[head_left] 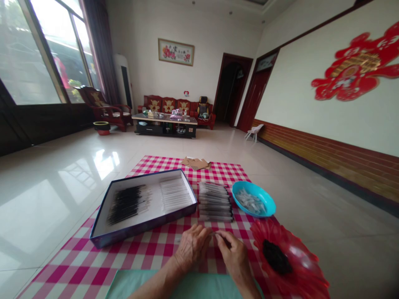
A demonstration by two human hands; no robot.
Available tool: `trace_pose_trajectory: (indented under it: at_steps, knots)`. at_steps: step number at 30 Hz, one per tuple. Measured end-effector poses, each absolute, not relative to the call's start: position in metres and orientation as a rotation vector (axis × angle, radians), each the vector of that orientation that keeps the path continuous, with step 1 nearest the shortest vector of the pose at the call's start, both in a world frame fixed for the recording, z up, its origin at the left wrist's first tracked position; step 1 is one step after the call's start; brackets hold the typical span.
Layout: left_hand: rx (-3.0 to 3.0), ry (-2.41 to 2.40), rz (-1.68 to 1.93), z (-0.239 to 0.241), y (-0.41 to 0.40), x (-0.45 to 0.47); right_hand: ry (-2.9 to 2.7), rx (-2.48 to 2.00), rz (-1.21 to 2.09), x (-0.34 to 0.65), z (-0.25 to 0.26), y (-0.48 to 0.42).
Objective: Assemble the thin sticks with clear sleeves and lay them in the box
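Note:
My left hand (pixel 192 247) and my right hand (pixel 232 255) are close together over the pink-and-white checked cloth (pixel 162 249). Their fingertips pinch a thin small piece (pixel 215 234), too small to name. A stack of slim black-ended tubes (pixel 215 201) lies just beyond my fingers. To its left, an open blue-rimmed box (pixel 143 205) holds rows of black and white slender items. A blue bowl (pixel 254 199) of small clear parts sits to the right. A red flower-shaped plate (pixel 289 257) with a dark heap lies beside my right hand.
A flattened cardboard piece (pixel 195 163) lies at the far end of the cloth, and a pale green mat (pixel 183 284) lies under my forearms. The cloth rests on a glossy tiled floor. A low table (pixel 165 124) and red sofa (pixel 177 106) stand far off.

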State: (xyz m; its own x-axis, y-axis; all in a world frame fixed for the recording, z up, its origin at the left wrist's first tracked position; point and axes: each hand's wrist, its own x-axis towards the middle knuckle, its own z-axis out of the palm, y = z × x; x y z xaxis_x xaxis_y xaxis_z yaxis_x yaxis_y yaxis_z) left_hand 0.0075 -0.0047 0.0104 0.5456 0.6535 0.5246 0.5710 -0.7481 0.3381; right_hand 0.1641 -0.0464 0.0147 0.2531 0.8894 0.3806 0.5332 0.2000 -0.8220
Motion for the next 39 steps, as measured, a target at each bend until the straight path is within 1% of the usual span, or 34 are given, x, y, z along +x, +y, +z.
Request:
trace_pose_trajectory:
  at_steps: [4,6,10,14,18,24,31,34,39]
  knots:
    - [2.644,1.097,0.967,0.016,-0.007,0.006,-1.131,-1.466,0.563,0.174,0.027,-0.05]
    - [2.628,1.135,0.972,0.018,-0.007,0.005,-0.954,-1.445,0.537,0.183,0.035,-0.053]
    - [2.611,1.191,0.979,0.014,-0.005,0.004,-0.741,-1.325,0.381,0.199,0.05,-0.058]
    - [2.576,1.25,1.062,0.011,-0.005,0.006,-0.773,-1.271,0.301,0.197,0.054,-0.059]
    - [2.562,1.205,1.162,0.016,-0.008,0.006,-0.899,-1.294,0.387,0.178,0.042,-0.054]
    - [2.674,1.139,1.083,0.025,-0.01,0.005,-0.961,-1.327,0.527,0.153,0.026,-0.051]
    - [2.732,1.23,1.027,0.021,-0.01,0.007,-0.899,-1.325,0.694,0.156,0.01,-0.049]
    - [2.737,1.312,0.971,0.023,-0.012,0.008,-0.913,-1.367,0.713,0.16,0.006,-0.046]
    - [2.767,1.406,0.85,0.057,-0.016,-0.011,-0.912,-1.361,0.834,0.165,-0.004,-0.039]
